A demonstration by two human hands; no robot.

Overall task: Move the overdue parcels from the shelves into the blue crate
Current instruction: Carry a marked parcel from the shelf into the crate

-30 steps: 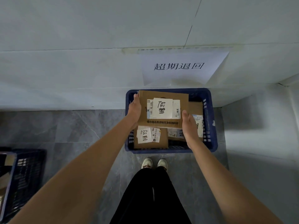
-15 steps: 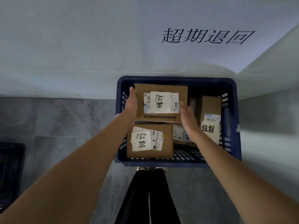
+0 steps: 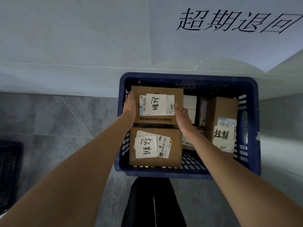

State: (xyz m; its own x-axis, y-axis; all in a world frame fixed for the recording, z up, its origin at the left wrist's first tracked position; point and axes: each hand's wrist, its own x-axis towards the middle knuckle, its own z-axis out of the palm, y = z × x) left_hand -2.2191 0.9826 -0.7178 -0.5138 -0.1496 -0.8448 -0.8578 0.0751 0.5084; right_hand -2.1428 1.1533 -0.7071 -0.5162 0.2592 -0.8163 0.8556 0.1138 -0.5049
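A blue crate (image 3: 188, 174) stands on the floor against the wall, right below me. Both hands hold a flat cardboard parcel (image 3: 175, 94) with a handwritten white label inside the crate's far left part. My left hand (image 3: 130, 107) grips its left edge and my right hand (image 3: 182, 117) grips its right front corner. A second labelled parcel (image 3: 175, 154) lies in the crate's near left. A taller labelled box (image 3: 223, 110) stands at the right, with smaller parcels (image 3: 190, 102) behind it.
A paper sign with large handwritten characters (image 3: 232, 22) hangs on the white wall above the crate. A dark crate (image 3: 8, 169) sits on the grey tiled floor at the far left. My dark trousers (image 3: 154, 203) show below the crate's near rim.
The view has closed in on the crate. Both hands have lowered the parcel from above the rim down into the crate's far left part.
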